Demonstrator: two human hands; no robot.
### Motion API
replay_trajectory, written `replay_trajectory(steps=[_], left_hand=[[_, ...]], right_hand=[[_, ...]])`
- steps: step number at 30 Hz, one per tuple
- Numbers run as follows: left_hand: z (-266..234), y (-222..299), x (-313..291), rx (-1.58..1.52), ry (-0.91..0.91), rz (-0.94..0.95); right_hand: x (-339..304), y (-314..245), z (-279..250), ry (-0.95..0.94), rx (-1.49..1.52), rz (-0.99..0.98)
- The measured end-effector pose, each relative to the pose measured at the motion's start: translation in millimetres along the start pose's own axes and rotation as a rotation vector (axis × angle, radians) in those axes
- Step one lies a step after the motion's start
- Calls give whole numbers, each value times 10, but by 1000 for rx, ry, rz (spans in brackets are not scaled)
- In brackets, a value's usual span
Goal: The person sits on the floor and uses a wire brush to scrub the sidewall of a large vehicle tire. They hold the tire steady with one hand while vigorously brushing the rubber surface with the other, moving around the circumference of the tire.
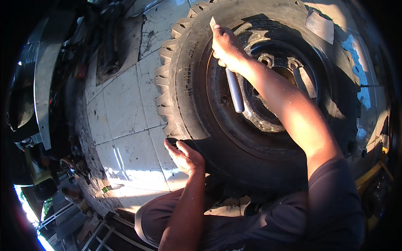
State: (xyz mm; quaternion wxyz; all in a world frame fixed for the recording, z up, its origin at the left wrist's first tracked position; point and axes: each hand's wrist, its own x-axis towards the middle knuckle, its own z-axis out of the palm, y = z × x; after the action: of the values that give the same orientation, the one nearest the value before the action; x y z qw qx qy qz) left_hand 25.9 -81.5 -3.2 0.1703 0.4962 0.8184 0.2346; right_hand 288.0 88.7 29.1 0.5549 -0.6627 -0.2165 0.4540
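Lying flat on a cracked, pale tiled floor (125, 104), a large black tyre (197, 83) with deep tread lugs fills most of the view, still mounted on its rusty steel rim (268, 117). The right hand (226, 48) is over the tyre's far sidewall, its grip wrapped tight round a long grey metal bar (234, 90); the bar's flat tip shows just above the fist and its shaft runs down from the grip toward the rim. The left hand (186, 157) rests on the tyre's near tread edge, fingers spread, palm down, grip loose and holding nothing. Left of that hand, dark machine parts (37, 83) stand along the floor's edge.
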Motion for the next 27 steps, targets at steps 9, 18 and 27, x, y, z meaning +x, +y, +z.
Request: replay_trajectory(steps=[9, 18, 27], left_hand=[[-37, -71, 23, 7, 16, -4], [-47, -136, 48, -20, 28, 1], [-49, -126, 40, -24, 25, -2]], right_hand=[[-298, 270, -174, -155, 36, 252], [-114, 230, -172, -77, 44, 238], [249, 808, -132, -261, -138, -93]])
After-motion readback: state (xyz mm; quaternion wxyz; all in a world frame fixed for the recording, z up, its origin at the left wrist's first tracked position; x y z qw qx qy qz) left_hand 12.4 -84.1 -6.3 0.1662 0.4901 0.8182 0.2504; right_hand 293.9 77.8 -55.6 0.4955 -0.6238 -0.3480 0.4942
